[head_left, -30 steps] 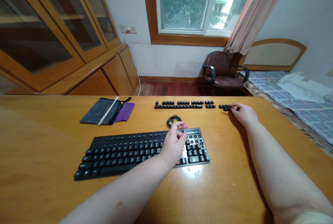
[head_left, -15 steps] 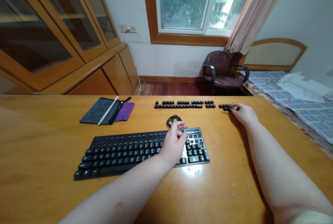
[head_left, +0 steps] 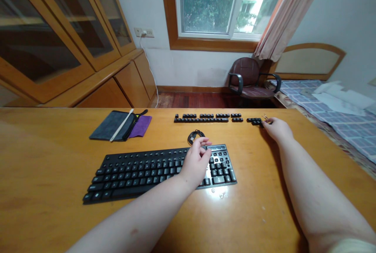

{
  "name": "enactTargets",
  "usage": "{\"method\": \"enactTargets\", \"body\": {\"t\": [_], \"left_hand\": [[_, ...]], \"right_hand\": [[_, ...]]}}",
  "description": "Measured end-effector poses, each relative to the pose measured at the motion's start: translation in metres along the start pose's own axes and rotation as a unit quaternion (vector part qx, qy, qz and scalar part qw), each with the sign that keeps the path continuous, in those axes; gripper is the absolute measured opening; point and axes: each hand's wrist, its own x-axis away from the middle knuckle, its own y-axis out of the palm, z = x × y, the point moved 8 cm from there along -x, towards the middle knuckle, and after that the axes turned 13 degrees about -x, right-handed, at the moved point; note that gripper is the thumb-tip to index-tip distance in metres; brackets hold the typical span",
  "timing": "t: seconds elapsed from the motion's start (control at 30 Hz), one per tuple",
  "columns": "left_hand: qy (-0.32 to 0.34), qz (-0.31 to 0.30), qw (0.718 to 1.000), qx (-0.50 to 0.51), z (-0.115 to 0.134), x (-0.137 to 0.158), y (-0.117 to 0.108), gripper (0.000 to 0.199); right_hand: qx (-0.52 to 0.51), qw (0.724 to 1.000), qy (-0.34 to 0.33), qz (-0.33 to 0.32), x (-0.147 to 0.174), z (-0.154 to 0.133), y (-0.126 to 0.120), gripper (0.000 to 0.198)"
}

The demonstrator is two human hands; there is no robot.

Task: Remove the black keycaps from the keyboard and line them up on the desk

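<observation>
A black keyboard [head_left: 129,176] lies on the desk, with keycaps off its top rows and part of the number pad. My left hand [head_left: 197,161] rests over its right part, fingers loosely bent and apart, holding nothing I can see. Far right, my right hand [head_left: 274,127] is closed at the end of a small group of loose black keycaps [head_left: 254,121]. Thin metal wires [head_left: 265,117], like those of a wire keycap puller, stick out past its fingertips. Whether a keycap is in the fingers is hidden.
Two rows of loose keycaps [head_left: 201,120] line the desk's far edge. A coiled black cable [head_left: 192,136] sits behind the keyboard. To the left are a grey pouch [head_left: 105,125], a white stick-like brush [head_left: 122,125] and a purple cloth [head_left: 141,126]. Beyond the desk stands a chair [head_left: 246,73].
My right hand has shifted slightly right, away from the small keycap group, and more of that group shows. The left hand stays in place on the keyboard.
</observation>
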Motion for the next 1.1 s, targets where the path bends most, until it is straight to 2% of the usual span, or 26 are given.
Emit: {"method": "enactTargets", "body": {"t": [0.37, 0.47, 0.6, 0.77, 1.1], "left_hand": [[0.0, 0.002, 1.0, 0.006, 0.0, 0.001, 0.0, 0.027], [0.0, 0.002, 1.0, 0.005, -0.001, 0.001, 0.0, 0.027], [-0.002, 0.001, 1.0, 0.001, -0.001, 0.001, 0.0, 0.027], [-0.005, -0.006, 1.0, -0.009, 0.0, 0.001, 0.001, 0.027], [-0.006, 0.001, 1.0, 0.0, 0.0, 0.0, -0.001, 0.027]], "right_hand": [[-0.003, 1.0, 0.002, -0.014, -0.001, 0.0, 0.003, 0.042], [-0.005, 1.0, -0.005, 0.0, -0.001, -0.001, 0.001, 0.043], [-0.014, 0.998, -0.056, 0.024, 0.004, -0.014, -0.002, 0.043], [-0.004, 0.993, -0.12, -0.017, 0.012, -0.032, 0.01, 0.04], [-0.005, 0.99, -0.135, -0.037, 0.014, -0.037, 0.017, 0.038]]}}
